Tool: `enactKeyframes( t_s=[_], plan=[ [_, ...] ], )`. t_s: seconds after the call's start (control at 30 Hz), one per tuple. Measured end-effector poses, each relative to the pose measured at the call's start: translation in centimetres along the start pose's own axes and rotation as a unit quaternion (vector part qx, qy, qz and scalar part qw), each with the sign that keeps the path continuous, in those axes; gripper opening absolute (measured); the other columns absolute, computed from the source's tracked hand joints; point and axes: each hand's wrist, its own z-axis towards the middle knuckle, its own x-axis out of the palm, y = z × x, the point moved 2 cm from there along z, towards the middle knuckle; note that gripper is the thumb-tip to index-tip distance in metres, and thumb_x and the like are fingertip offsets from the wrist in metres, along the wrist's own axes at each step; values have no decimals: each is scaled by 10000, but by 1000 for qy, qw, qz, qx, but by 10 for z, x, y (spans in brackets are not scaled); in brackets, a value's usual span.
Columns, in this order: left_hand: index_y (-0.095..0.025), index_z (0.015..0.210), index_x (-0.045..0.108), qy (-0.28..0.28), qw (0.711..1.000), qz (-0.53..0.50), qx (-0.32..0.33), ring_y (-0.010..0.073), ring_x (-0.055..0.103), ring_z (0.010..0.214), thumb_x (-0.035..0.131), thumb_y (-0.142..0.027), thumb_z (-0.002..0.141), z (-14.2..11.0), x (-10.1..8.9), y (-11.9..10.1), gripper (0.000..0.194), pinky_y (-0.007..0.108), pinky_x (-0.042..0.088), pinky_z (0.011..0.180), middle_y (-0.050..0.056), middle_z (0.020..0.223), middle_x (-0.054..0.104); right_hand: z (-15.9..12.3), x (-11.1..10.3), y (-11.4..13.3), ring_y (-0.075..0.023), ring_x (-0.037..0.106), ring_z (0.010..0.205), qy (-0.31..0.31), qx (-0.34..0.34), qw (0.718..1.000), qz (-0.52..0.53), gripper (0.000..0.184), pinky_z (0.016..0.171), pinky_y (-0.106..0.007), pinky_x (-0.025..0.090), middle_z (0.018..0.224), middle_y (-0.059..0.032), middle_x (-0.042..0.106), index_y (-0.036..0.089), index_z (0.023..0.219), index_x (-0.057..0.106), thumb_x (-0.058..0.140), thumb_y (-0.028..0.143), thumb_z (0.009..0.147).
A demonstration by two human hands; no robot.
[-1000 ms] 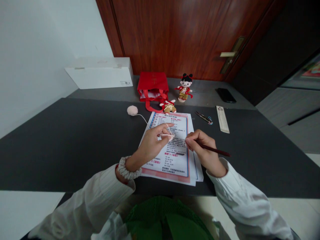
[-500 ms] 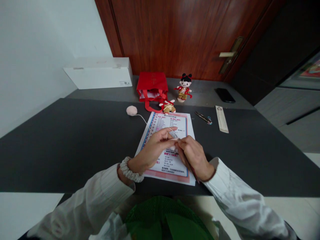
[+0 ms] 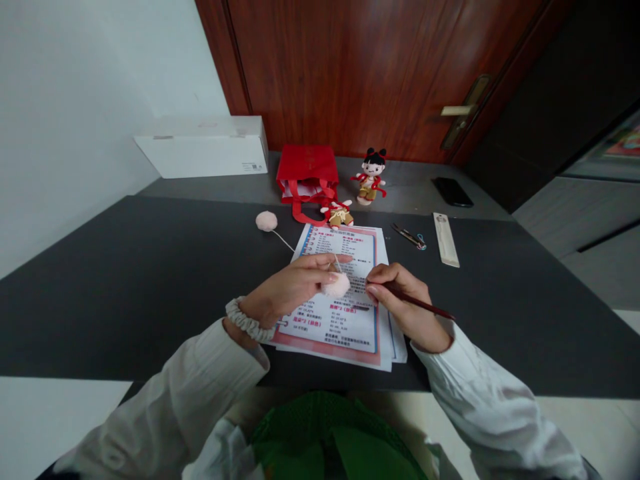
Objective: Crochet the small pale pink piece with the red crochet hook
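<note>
My left hand pinches a small pale pink crocheted piece over a printed instruction sheet. A thin pink strand runs from it across the sheet to a small pink yarn ball on the dark table. My right hand is closed round a dark red crochet hook, whose tip points at the pink piece and whose shaft sticks out to the right.
At the back stand a red gift bag, a small doll and a smaller doll. Scissors, a flat ruler-like packet and a black phone lie to the right. A white box sits far left.
My hands, joined half a second ago, have drawn apart; the right hand swung the hook shaft back out to the right. The pink piece now shows at my left fingertips.
</note>
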Motion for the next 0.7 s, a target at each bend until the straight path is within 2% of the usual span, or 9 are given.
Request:
enactKeyframes(
  t_s=[0.1,0.2,0.33,0.5,0.6,0.7],
  plan=[
    [-139,972,703,26,999,9,-22,106,539,639,658,-78,666,-2,-3,-3,315,243,391,651,-8,695,626,1,-2,2,-132,582,722,21,-6,1000,15,75,643,-265,476,796,-2,619,218,820,595,669,221,830],
    [-140,961,710,56,997,16,-40,125,565,662,681,-91,640,-1,-7,-1,326,254,401,662,9,729,651,2,-4,2,-120,571,661,34,2,999,38,85,603,-263,474,785,-4,631,211,809,614,694,238,812],
    [-139,985,713,66,996,15,-57,130,588,683,667,-87,659,-1,-8,2,333,249,410,654,31,785,682,2,-9,0,-114,556,620,42,16,999,29,107,575,-266,468,770,-16,648,196,803,646,722,271,790],
    [-129,938,719,88,993,3,-73,112,571,604,641,-78,647,-3,-7,4,306,220,386,569,18,701,670,1,-12,-1,-101,544,573,52,41,996,64,145,522,-249,459,762,-17,659,192,764,647,753,291,758],
    [-129,960,715,95,992,3,-82,100,569,602,616,-68,668,-3,-9,6,315,222,395,592,12,709,677,1,-11,0,-118,578,618,53,46,995,74,153,536,-253,477,764,-20,667,198,743,649,767,296,743],
    [-139,946,721,110,990,-5,-92,112,585,624,656,-85,654,-1,-10,9,303,232,417,612,20,740,688,0,-11,0,-140,611,699,60,24,995,74,118,600,-274,500,772,-20,669,206,754,659,764,260,751]
  ],
)
